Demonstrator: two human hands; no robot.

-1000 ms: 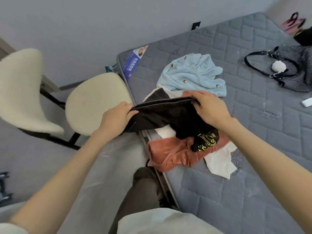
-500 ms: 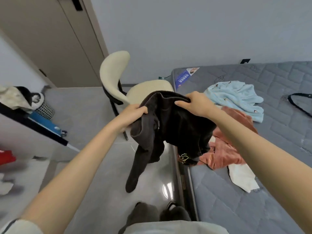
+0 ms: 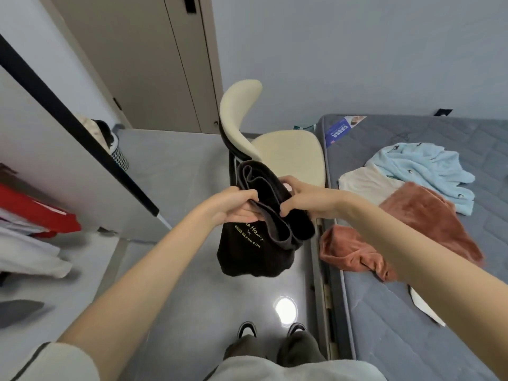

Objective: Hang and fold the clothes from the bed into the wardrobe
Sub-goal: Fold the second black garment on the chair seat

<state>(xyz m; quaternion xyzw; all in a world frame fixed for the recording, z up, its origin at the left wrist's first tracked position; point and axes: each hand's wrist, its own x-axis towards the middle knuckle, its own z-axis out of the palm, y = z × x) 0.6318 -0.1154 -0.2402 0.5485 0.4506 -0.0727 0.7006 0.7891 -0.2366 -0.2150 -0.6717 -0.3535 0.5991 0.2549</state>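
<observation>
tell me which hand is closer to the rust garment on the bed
Right. The right hand grips the black garment on the side facing the rust garment; the left hand grips its other side, farther from the bed.

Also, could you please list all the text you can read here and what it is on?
"BLACK FUN", with an "X" above: gold print on the dark brown fabric garment.
Gold script above: partly behind the left hand, unreadable.
Blue-and-white paper label on the grey quilted mattress: too blurred to read.
</observation>
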